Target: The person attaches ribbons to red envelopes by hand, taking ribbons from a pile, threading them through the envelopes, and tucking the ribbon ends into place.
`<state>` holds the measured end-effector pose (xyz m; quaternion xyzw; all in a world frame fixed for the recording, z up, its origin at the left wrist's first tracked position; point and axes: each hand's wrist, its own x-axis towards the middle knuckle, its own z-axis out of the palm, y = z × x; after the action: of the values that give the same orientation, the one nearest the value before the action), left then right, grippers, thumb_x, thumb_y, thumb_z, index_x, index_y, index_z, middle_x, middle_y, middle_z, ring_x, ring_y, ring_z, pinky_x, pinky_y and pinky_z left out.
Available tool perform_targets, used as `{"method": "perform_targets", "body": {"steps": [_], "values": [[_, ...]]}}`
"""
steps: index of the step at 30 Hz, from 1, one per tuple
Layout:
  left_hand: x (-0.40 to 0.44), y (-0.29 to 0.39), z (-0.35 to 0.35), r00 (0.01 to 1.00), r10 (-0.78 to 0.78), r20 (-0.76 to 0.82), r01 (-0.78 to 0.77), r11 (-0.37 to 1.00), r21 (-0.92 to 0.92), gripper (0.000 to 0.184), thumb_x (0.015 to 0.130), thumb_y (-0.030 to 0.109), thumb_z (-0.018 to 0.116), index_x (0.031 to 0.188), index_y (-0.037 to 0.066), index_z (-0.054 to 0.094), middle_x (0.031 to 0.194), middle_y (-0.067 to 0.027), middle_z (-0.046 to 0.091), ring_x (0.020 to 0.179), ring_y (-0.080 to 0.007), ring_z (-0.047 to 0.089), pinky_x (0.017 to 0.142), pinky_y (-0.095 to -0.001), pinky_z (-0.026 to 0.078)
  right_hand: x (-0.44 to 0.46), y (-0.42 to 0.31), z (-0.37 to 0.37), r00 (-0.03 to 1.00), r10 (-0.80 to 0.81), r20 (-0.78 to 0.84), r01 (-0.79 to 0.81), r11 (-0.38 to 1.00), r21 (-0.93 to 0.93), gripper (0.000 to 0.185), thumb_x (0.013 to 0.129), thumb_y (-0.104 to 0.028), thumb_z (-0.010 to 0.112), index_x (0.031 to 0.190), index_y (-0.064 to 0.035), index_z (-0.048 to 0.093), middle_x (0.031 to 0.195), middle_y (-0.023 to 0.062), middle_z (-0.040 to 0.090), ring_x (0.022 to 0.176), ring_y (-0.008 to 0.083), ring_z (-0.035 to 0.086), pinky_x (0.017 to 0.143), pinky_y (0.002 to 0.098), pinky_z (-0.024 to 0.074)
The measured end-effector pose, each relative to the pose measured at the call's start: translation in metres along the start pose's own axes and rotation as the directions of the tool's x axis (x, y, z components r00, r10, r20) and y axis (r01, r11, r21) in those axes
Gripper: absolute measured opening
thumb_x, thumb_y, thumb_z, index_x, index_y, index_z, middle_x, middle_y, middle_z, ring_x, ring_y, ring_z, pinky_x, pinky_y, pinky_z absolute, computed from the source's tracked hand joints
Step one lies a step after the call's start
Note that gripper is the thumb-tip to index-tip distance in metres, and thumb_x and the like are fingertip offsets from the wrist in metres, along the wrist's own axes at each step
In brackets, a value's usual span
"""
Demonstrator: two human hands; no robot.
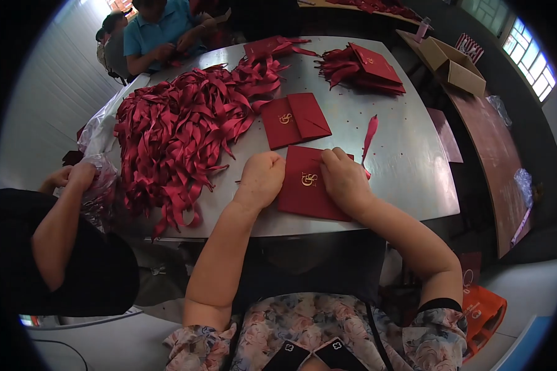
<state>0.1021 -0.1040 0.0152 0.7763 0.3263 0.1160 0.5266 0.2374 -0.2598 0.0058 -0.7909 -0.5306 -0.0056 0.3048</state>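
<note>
A flat red paper gift bag (303, 195) with a gold emblem lies before me near the table's front edge. My left hand (263, 179) is closed in a fist against its left edge; whatever is inside the fist is hidden. On the bag's upper right side, my right hand (346, 179) grips it with curled fingers, the fingertips partly out of sight. A short bit of red ribbon (368, 175) shows beside that hand. Just beyond lies a second red gift bag (291, 117) with a folded flap. One loose ribbon (370, 139) rests to the right.
A large heap of red ribbons (179, 130) covers the metal table's (408, 179) left side. Stacked bags with ribbons (371, 68) lie at the back right. A cardboard box (455, 65) stands on a side bench. One person (161, 37) sits opposite; another's arm (59, 229) is at left.
</note>
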Motion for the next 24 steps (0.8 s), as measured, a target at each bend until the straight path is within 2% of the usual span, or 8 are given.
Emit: {"method": "perform_targets", "body": {"steps": [2,4,7,11,13,16,20,24], "values": [[0.004,-0.006,0.002,0.999,0.037,-0.006,-0.037,0.997,0.071,0.021,0.097,0.014,0.053,0.097,-0.001,0.067,0.077,-0.0018,0.063,0.065,-0.0073,0.055,0.056,-0.0231,0.043,-0.004,0.001,0.005,0.998,-0.034,-0.047,0.033,0.999,-0.005,0.012,0.087,-0.007,0.053,0.099,-0.0032,0.053,0.097,0.0179,0.060,0.082,0.0396,0.064,0.067,0.0479,0.0536],[-0.001,0.006,0.003,0.998,-0.011,-0.059,-0.009,0.946,-0.324,0.019,0.093,0.014,0.055,0.089,-0.001,0.066,0.074,-0.0064,0.066,0.067,-0.0132,0.061,0.061,-0.0262,0.047,-0.006,0.002,0.005,0.997,-0.048,-0.059,0.047,0.999,-0.015,0.013,0.086,-0.006,0.054,0.099,-0.0032,0.053,0.096,0.0177,0.059,0.082,0.0389,0.064,0.066,0.0472,0.0537],[-0.008,0.026,-0.005,0.996,-0.084,0.021,0.084,0.872,-0.482,0.013,0.092,0.014,0.059,0.093,0.002,0.065,0.079,-0.0032,0.066,0.068,-0.0124,0.061,0.059,-0.0254,0.047,-0.006,0.000,0.002,0.993,-0.095,-0.067,0.092,0.995,-0.042,0.014,0.085,-0.006,0.054,0.099,-0.0035,0.053,0.094,0.0168,0.058,0.081,0.0375,0.064,0.065,0.0459,0.0538],[0.001,0.032,-0.007,0.991,-0.121,0.062,0.136,0.859,-0.493,0.011,0.092,0.015,0.061,0.091,0.005,0.063,0.081,-0.0038,0.066,0.069,-0.0142,0.062,0.061,-0.0277,0.049,-0.007,0.002,0.006,0.975,-0.167,-0.144,0.163,0.986,-0.044,0.010,0.087,-0.007,0.055,0.095,-0.0037,0.051,0.092,0.0157,0.057,0.073,0.0384,0.063,0.060,0.0457,0.0533],[0.003,0.038,-0.009,0.953,-0.229,0.197,0.299,0.812,-0.502,0.009,0.091,0.014,0.064,0.094,0.006,0.065,0.090,-0.0054,0.068,0.074,-0.0134,0.063,0.067,-0.0276,0.051,-0.008,0.003,0.007,0.972,-0.179,-0.151,0.173,0.983,-0.055,0.010,0.086,-0.008,0.056,0.095,-0.0038,0.052,0.092,0.0154,0.058,0.073,0.0379,0.063,0.059,0.0452,0.0535],[0.003,0.042,-0.005,0.947,-0.264,0.181,0.320,0.805,-0.500,0.009,0.090,0.013,0.066,0.095,0.005,0.065,0.093,-0.0063,0.069,0.078,-0.0160,0.065,0.074,-0.0299,0.053,-0.008,0.004,0.006,0.966,-0.202,-0.159,0.194,0.979,-0.067,0.012,0.085,-0.008,0.057,0.096,-0.0042,0.054,0.091,0.0147,0.058,0.073,0.0366,0.064,0.059,0.0442,0.0539],[0.011,0.025,-0.006,0.951,-0.188,0.247,0.304,0.719,-0.625,0.010,0.091,0.009,0.064,0.098,0.003,0.065,0.097,-0.0069,0.069,0.086,-0.0181,0.067,0.085,-0.0323,0.053,-0.009,0.004,0.005,0.957,-0.222,-0.187,0.213,0.975,-0.066,0.013,0.084,-0.008,0.059,0.097,-0.0050,0.058,0.089,0.0130,0.057,0.072,0.0337,0.064,0.058,0.0417,0.0545],[0.004,0.026,-0.004,0.946,-0.124,0.298,0.316,0.543,-0.778,0.015,0.091,0.004,0.061,0.105,-0.001,0.064,0.103,-0.0088,0.069,0.097,-0.0197,0.065,0.095,-0.0341,0.050,-0.008,0.004,0.004,0.967,-0.202,-0.153,0.201,0.979,-0.024,0.017,0.084,-0.009,0.057,0.100,-0.0061,0.056,0.090,0.0142,0.056,0.077,0.0346,0.064,0.062,0.0441,0.0540]]}}
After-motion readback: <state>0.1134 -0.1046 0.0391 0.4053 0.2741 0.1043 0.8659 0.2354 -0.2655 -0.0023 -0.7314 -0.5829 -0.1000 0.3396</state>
